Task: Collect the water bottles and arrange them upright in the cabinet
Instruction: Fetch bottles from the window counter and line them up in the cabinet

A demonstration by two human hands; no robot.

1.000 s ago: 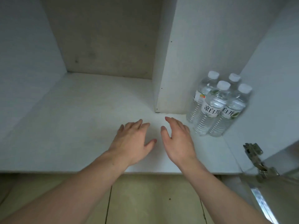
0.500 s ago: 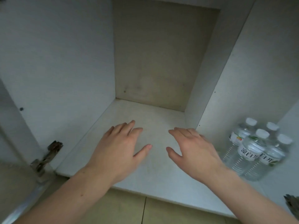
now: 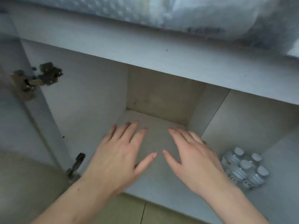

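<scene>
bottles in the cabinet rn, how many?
4 water bottles, upright in a tight cluster on the cabinet floor, right compartment, beside the right hand. None visible elsewhere.

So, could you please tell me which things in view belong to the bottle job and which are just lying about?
Belongs to the job:
- bottles, four, upright in the cabinet's right compartment
- cabinet, open
- left hand and right hand, both open, holding nothing

Just lying about:
- hinges on the left side
- bedding on top

Four water bottles [image 3: 245, 171] stand upright together in the right compartment of the cabinet [image 3: 178, 62]. The left hand [image 3: 119, 156] and right hand [image 3: 192, 156] are side by side over the floor of the left compartment, left of the bottles
</scene>
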